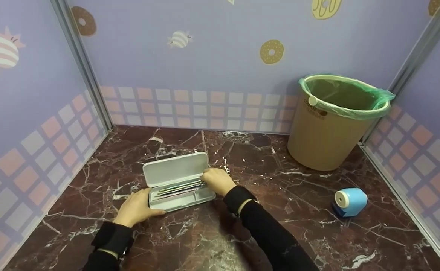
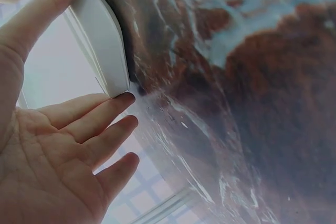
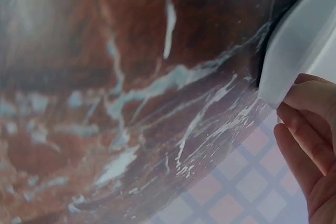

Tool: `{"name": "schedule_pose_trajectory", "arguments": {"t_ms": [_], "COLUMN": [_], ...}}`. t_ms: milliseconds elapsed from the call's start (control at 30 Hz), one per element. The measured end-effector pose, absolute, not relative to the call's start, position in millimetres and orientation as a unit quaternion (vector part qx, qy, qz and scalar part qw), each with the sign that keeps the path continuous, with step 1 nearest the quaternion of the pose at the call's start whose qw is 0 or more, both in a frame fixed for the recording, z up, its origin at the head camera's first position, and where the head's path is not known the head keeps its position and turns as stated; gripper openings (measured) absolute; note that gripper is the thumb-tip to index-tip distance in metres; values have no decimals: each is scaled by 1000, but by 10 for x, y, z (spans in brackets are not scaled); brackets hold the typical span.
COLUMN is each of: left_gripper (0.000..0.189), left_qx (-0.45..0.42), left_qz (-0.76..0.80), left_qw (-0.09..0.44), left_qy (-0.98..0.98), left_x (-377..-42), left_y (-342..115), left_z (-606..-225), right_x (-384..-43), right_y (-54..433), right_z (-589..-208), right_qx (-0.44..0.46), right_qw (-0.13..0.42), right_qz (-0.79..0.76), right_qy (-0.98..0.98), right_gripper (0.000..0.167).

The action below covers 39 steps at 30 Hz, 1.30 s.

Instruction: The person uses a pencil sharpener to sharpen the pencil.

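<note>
A white pencil case (image 1: 176, 203) lies with its lid (image 1: 176, 168) raised on the dark marbled table. Several pencils (image 1: 178, 189) lie side by side in it. My left hand (image 1: 137, 205) holds the case's left end, thumb along the front wall; in the left wrist view, fingertips of the left hand (image 2: 68, 150) touch the corner. Curled over the right end of the case is my right hand (image 1: 219, 181), covering the pencils' far ends. The right wrist view shows fingers of that right hand (image 3: 310, 124) bent against the case's end wall (image 3: 286, 66).
A blue and white pencil sharpener (image 1: 350, 202) stands on the table (image 1: 287, 226) to the right. Behind it is a tan bin (image 1: 320, 139) with a green liner. Small white scraps (image 1: 225, 163) are scattered behind the case. Patterned panels (image 1: 220, 67) enclose the table.
</note>
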State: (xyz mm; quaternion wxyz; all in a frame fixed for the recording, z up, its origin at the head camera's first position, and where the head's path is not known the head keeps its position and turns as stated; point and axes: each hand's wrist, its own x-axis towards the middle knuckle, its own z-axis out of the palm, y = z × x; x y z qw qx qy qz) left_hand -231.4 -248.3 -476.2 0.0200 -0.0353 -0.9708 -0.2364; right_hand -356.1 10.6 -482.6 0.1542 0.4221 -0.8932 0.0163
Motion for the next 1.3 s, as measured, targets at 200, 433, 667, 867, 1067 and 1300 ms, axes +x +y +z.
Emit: {"name": "schedule_pose_trajectory", "arguments": {"t_ms": [200, 433, 667, 867, 1067, 1300], "left_gripper": [81, 83, 83, 82, 83, 86], "left_qx": [-34, -31, -32, -33, -34, -35], "left_qz": [-236, -232, -229, -229, -224, -220], "left_qw": [19, 15, 17, 22, 24, 20], "left_qy": [-971, -972, -973, -973, -974, -975], "left_x": [-2316, -2304, -2293, -2306, -2314, -2319], "left_y": [-2491, -2493, -2488, -2502, -2515, -2510], "left_z": [-4771, -4753, -4735, -4745, -4760, -4759], "right_x": [-3560, -3562, -3559, -3591, -3595, -3587], "right_y": [70, 30, -1, -45, -57, -47], "right_z": [-4856, -4853, -4843, -4851, -4841, -4831], "right_qx": [439, 443, 439, 434, 436, 435], "right_qw": [182, 201, 185, 164, 168, 152], "right_qz": [-50, -83, -80, -83, -97, -109], "right_qy": [-879, -870, -876, -882, -879, -881], "right_gripper": [15, 15, 13, 12, 11, 14]}}
